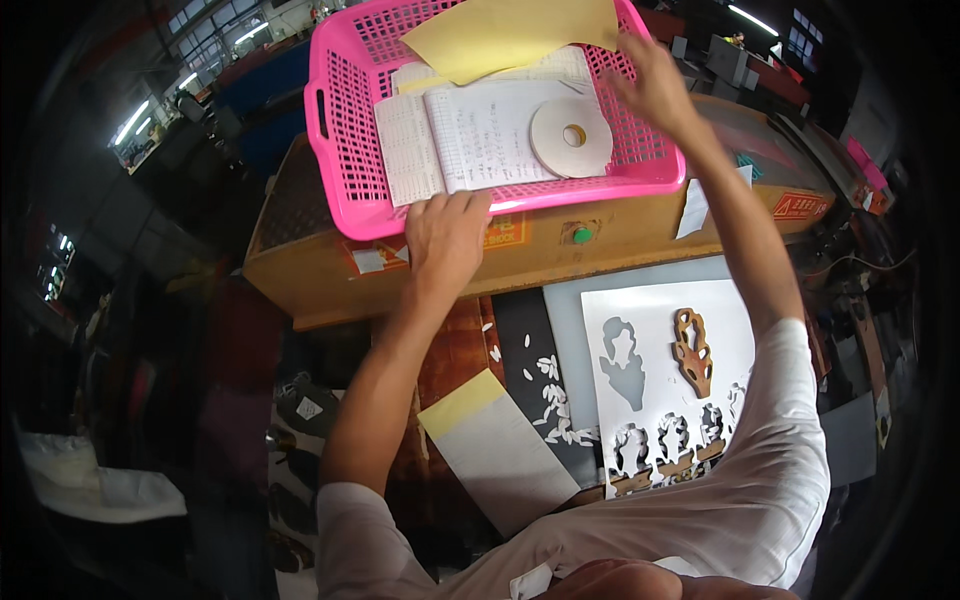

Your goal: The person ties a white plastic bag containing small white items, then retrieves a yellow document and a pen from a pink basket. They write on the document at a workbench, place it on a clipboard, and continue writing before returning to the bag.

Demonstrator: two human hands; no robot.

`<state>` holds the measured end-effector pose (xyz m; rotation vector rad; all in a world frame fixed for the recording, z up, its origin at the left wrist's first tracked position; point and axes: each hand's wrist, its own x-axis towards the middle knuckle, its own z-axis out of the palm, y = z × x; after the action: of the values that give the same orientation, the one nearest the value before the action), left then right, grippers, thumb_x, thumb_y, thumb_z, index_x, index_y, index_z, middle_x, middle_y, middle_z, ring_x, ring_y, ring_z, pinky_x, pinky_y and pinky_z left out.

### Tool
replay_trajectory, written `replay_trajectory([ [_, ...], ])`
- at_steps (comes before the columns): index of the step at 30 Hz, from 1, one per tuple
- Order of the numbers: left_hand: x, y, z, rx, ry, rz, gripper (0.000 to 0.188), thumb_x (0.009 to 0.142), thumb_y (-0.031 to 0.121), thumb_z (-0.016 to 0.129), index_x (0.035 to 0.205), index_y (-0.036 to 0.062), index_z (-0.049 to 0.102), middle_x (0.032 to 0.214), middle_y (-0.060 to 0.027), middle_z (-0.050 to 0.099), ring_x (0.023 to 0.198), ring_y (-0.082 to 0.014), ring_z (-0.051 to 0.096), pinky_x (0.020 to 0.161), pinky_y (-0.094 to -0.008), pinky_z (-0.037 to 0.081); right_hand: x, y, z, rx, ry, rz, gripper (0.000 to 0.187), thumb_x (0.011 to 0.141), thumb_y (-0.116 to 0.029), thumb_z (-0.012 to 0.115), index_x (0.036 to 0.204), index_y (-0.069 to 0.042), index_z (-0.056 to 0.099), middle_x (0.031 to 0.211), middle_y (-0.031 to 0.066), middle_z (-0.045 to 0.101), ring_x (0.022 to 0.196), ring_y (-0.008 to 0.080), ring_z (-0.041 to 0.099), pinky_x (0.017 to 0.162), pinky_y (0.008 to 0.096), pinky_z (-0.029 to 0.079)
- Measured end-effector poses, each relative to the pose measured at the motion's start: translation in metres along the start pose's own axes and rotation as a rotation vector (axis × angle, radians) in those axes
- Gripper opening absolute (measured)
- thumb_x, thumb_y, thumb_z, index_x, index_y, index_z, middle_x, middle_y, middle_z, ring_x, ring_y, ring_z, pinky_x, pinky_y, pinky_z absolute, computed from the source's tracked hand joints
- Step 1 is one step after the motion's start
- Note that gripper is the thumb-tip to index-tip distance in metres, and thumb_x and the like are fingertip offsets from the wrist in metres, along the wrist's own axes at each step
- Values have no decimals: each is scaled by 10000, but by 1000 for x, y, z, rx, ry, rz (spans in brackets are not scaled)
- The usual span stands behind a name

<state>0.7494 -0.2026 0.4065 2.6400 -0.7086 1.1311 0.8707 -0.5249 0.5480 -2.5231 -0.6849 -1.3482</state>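
Note:
A pink plastic basket point(600, 192) rests on the tan machine housing in front of me. My left hand point(446, 238) is closed over its near rim. My right hand point(652, 85) is at the basket's right side, slightly blurred, fingers apart beside the edge of a yellow sheet point(510, 42); whether they touch it I cannot tell. Inside the basket lie a handwritten notepad point(485, 135), more printed papers point(408, 150) and a flat roll of white tape point(548, 140) on top of the notepad.
Below the machine housing point(640, 218), with its green button point(582, 236), a white sheet point(650, 300) has shaped cut-outs. A brown openwork cutting die point(690, 352) lies on it. Small white scraps point(552, 400) and a grey-and-yellow rectangular sheet point(500, 450) are to its left.

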Motion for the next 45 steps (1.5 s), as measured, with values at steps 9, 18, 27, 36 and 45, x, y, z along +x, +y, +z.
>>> replay_trajectory([
  [9, -4, 2, 12, 54, 203, 73, 130, 876, 127, 643, 997, 129, 688, 882, -4, 647, 867, -213, 617, 798, -390, 424, 93, 32, 33, -473, -156, 63, 580, 888, -299, 733, 1449, -278, 588, 1185, 138, 705, 1046, 350, 702, 842, 495, 591],
  [18, -10, 2, 17, 99, 141, 45, 256, 875, 149, 694, 1129, 123, 689, 1005, -5, 666, 949, -211, 610, 862, -392, 419, 41, -3, 46, 77, 23, 9, 375, 980, -297, 606, 1345, -286, 688, 940, 117, 763, 851, 334, 733, 729, 452, 594],
  [27, -11, 2, 22, 109, 199, 61, 229, 870, 129, 629, 1095, 124, 671, 911, 0, 600, 889, -197, 570, 816, -377, 414, -45, -58, 31, -302, -1003, -238, 235, 836, -121, 707, 1060, -160, 768, 950, 67, 763, 940, 309, 744, 756, 457, 583],
  [36, -13, 4, 26, 83, 197, 23, 217, 864, 130, 621, 1075, 134, 670, 926, 0, 610, 882, -206, 567, 819, -389, 419, 14, -19, -1, 146, -423, -92, 501, 837, -330, 767, 1265, -79, 701, 1231, 223, 692, 1120, 395, 677, 973, 448, 544],
  [45, -15, 5, 23, 103, 133, -15, 238, 849, 167, 724, 1083, 151, 688, 971, 5, 661, 927, -219, 604, 851, -400, 418, -4, -101, 109, -192, -620, -395, 906, 734, -315, 844, 1543, -152, 468, 1537, 196, 493, 1416, 395, 466, 1154, 504, 412],
])
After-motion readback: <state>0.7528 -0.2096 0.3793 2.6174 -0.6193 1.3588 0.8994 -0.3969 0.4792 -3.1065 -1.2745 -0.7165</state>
